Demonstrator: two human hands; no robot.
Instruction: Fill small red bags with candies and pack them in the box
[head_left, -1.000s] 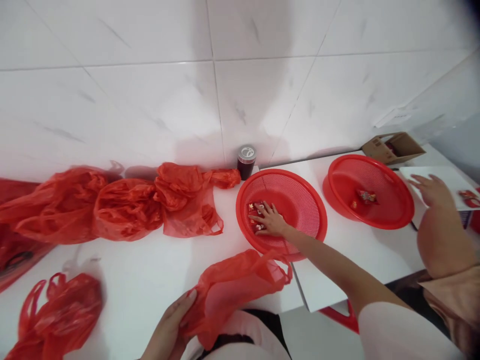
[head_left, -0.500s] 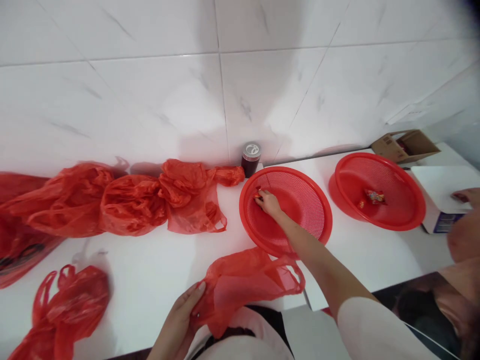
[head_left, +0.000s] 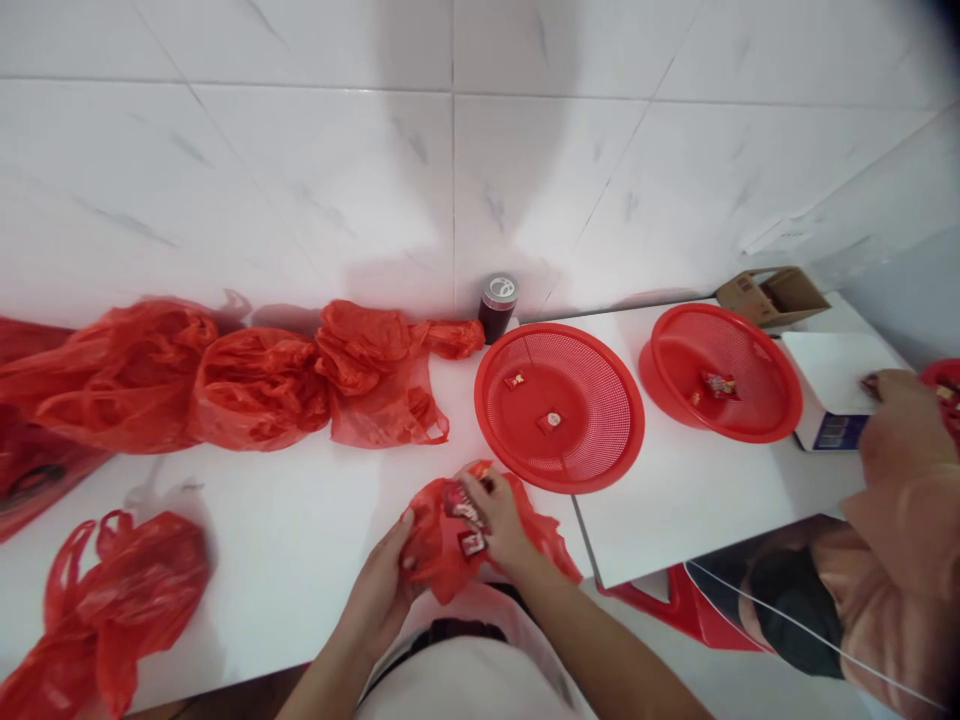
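Observation:
My left hand (head_left: 386, 575) is closed on the near-left edge of a thin red plastic bag (head_left: 431, 565), which is bunched up in front of my body. Over the bag's opening, my right hand (head_left: 499, 520) is closed around small wrapped snack packets (head_left: 461, 503), dark red with white lettering. Another small red and white packet (head_left: 472, 543) shows just below its fingers; whether it is held or lies in the bag I cannot tell. Beyond the hands stands a round red plastic basket (head_left: 634, 440) with two small packets lying apart on its bottom, one of them a red wrapper (head_left: 553, 421).
Filled red bags (head_left: 259, 390) line the wall at left, with a tied bag (head_left: 154, 590) nearer. A dark tumbler (head_left: 497, 308) stands by the wall. At right are a second red basket (head_left: 787, 425), a cardboard box (head_left: 757, 300), a white box (head_left: 840, 375) and another person's hand (head_left: 896, 400).
My right hand has come out of the red basket, back toward me, to the bag with packets in it. The bag is now gathered up between both hands. The camera view has shifted slightly.

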